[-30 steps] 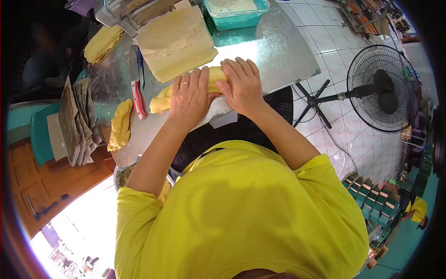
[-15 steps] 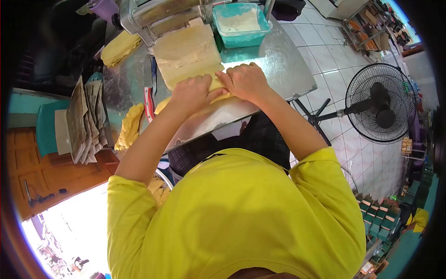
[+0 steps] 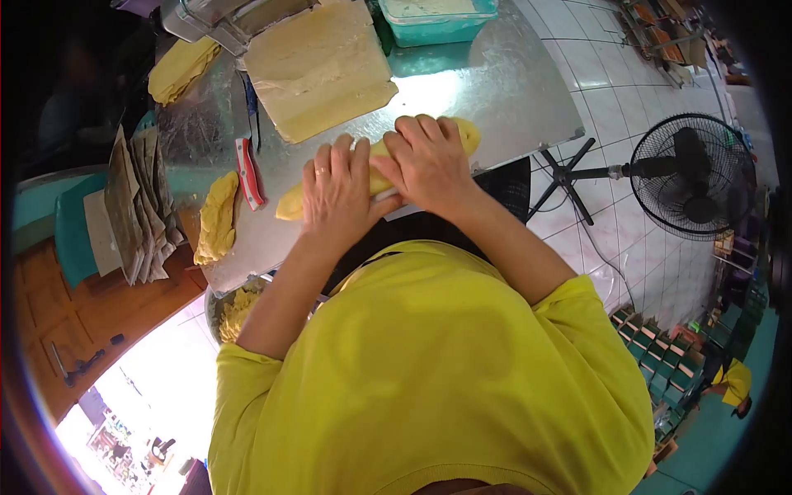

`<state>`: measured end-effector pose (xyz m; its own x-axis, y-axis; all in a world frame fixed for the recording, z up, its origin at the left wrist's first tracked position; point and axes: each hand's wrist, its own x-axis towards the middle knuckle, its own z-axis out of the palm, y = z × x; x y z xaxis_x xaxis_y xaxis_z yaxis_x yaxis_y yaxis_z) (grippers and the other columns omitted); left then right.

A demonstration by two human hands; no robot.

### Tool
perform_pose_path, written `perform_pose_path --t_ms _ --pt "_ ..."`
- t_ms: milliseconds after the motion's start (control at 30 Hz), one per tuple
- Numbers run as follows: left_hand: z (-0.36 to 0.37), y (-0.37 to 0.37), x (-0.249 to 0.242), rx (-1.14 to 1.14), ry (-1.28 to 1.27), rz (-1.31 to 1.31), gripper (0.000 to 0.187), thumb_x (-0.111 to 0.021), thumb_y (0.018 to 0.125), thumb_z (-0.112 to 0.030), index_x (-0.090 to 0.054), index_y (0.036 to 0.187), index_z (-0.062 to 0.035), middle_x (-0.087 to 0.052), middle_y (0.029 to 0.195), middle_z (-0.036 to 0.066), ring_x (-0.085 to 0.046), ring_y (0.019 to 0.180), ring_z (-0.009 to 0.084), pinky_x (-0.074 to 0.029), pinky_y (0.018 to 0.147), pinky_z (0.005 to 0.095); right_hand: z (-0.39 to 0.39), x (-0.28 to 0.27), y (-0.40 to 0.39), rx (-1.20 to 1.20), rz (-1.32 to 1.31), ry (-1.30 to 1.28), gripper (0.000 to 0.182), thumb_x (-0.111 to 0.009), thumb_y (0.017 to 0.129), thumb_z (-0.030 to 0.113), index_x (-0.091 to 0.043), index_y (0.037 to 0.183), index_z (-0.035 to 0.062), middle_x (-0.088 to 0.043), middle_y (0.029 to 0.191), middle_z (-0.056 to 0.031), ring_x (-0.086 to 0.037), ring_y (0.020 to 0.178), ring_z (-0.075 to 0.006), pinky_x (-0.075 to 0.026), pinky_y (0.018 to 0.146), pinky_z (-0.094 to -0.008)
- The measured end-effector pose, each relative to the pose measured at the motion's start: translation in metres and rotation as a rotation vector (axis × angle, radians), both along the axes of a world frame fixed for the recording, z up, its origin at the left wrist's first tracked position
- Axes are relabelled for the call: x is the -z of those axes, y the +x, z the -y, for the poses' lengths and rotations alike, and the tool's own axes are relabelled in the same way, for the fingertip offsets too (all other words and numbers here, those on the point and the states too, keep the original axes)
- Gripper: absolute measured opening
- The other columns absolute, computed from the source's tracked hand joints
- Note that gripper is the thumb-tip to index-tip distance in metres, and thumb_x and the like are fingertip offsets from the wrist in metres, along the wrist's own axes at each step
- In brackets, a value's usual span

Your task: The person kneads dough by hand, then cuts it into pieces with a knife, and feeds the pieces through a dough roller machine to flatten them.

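Observation:
A thick roll of yellow dough [image 3: 289, 204] lies slantwise along the near edge of the metal table. My left hand [image 3: 337, 183] is curved over the left part of the roll, fingers bent across its top. Over the right part is my right hand [image 3: 431, 163], its fingers closed round the dough and its thumb near the left one. The roll's ends stick out past both hands, while its middle is mostly covered. Just beyond lies a flat pale board or sheet [image 3: 320, 66] with a floury surface, running up to a metal machine [image 3: 239, 23].
A red-handled knife [image 3: 248, 173] and a twisted dough piece [image 3: 218, 218] lie at left. Folded dough [image 3: 183, 68] sits farther back. A teal tub [image 3: 436, 29] holds pale powder. Right of the table [image 3: 528, 99] stands a fan [image 3: 691, 175]. Below left, a bowl [image 3: 216, 318] contains dough.
The dough has become a rounded roll close to the table's near edge, apart from the pale sheet. My hands have come nearer to me, over the roll. The view has shifted.

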<state>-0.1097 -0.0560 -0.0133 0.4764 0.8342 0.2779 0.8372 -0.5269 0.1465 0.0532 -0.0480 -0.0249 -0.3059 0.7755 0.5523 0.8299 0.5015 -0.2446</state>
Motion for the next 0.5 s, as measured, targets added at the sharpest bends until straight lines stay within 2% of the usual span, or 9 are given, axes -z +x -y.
perform_pose_path --t_ms 67,100,133,200,267,333,367,433,500 --pt "-0.020 -0.006 0.001 -0.042 -0.204 -0.053 0.078 -0.076 0.060 -0.053 -0.049 0.111 -0.0007 -0.047 0.118 0.017 -0.048 0.106 0.0338 -0.043 0.085 0.0415 -0.023 0.000 -0.001 0.006 0.128 -0.181 0.027 -0.058 0.085 0.032 -0.064 0.077 0.0075 -0.060 0.086 -0.0066 -0.058 0.079 -0.0237 -0.042 0.076 -0.0372" --pt "-0.031 -0.008 0.001 -0.050 -0.193 -0.082 0.074 -0.074 0.060 -0.059 -0.051 0.101 -0.0008 -0.054 0.104 0.017 -0.055 0.095 0.0332 -0.047 0.077 0.0405 -0.037 0.003 -0.002 0.015 0.069 -0.148 0.035 -0.054 0.089 0.033 -0.063 0.066 0.0081 -0.061 0.072 -0.0072 -0.060 0.069 -0.0253 -0.046 0.069 -0.0376" --pt "-0.041 -0.009 0.001 -0.054 -0.191 -0.083 0.074 -0.074 0.060 -0.059 -0.051 0.101 -0.0008 -0.054 0.104 0.017 -0.055 0.095 0.0332 -0.047 0.077 0.0405 -0.050 0.005 -0.002 0.010 0.068 -0.146 0.035 -0.054 0.089 0.033 -0.063 0.066 0.0081 -0.061 0.072 -0.0072 -0.060 0.069 -0.0253 -0.046 0.069 -0.0376" --pt "-0.057 -0.009 -0.001 -0.089 -0.258 -0.070 0.070 -0.069 0.063 -0.063 -0.056 0.091 0.0005 -0.058 0.087 0.014 -0.060 0.085 0.0296 -0.049 0.072 0.0389 -0.072 0.004 -0.003 0.076 0.088 -0.381 0.039 -0.051 0.091 0.035 -0.063 0.066 0.0075 -0.064 0.072 -0.0097 -0.062 0.071 -0.0275 -0.048 0.066 -0.0400" --pt "-0.060 -0.007 -0.005 -0.119 -0.254 -0.056 0.071 -0.066 0.065 -0.066 -0.057 0.086 0.0014 -0.060 0.085 0.015 -0.061 0.086 0.0299 -0.050 0.075 0.0394 -0.078 -0.002 -0.002 0.115 0.090 -0.414 0.041 -0.049 0.092 0.036 -0.062 0.066 0.0064 -0.066 0.076 -0.0114 -0.064 0.075 -0.0279 -0.049 0.065 -0.0416" --pt "-0.055 -0.010 -0.003 -0.080 -0.249 -0.061 0.070 -0.066 0.069 -0.060 -0.057 0.098 0.0029 -0.061 0.096 0.017 -0.059 0.095 0.0320 -0.049 0.080 0.0407 -0.073 -0.001 0.001 0.101 0.069 -0.335 0.036 -0.049 0.092 0.037 -0.065 0.084 0.0058 -0.066 0.091 -0.0134 -0.063 0.089 -0.0291 -0.047 0.076 -0.0435" --pt "-0.047 -0.013 -0.001 -0.080 -0.254 -0.061 0.070 -0.066 0.069 -0.060 -0.057 0.098 0.0029 -0.061 0.096 0.017 -0.059 0.095 0.0320 -0.049 0.080 0.0407 -0.066 0.002 0.005 0.101 0.069 -0.340 0.036 -0.049 0.092 0.037 -0.065 0.084 0.0058 -0.066 0.091 -0.0134 -0.063 0.089 -0.0291 -0.047 0.076 -0.0435" --pt "-0.019 -0.023 0.003 0.095 0.136 -0.021 0.070 -0.065 0.076 -0.051 -0.052 0.116 0.0050 -0.056 0.115 0.021 -0.054 0.107 0.0353 -0.046 0.088 0.0430 -0.040 0.010 0.016 -0.017 0.068 0.044 0.040 -0.048 0.092 0.038 -0.059 0.112 0.0061 -0.061 0.112 -0.0164 -0.056 0.107 -0.0320 -0.039 0.093 -0.0466" --pt "0.012 -0.038 0.007 0.128 0.080 -0.008 0.071 -0.065 0.077 -0.047 -0.048 0.121 0.0056 -0.052 0.122 0.022 -0.051 0.112 0.0364 -0.044 0.091 0.0441 0.006 0.010 0.029 -0.021 0.105 -0.029 0.045 -0.048 0.092 0.039 -0.052 0.121 0.0052 -0.056 0.120 -0.0169 -0.052 0.114 -0.0326 -0.033 0.098 -0.0476"
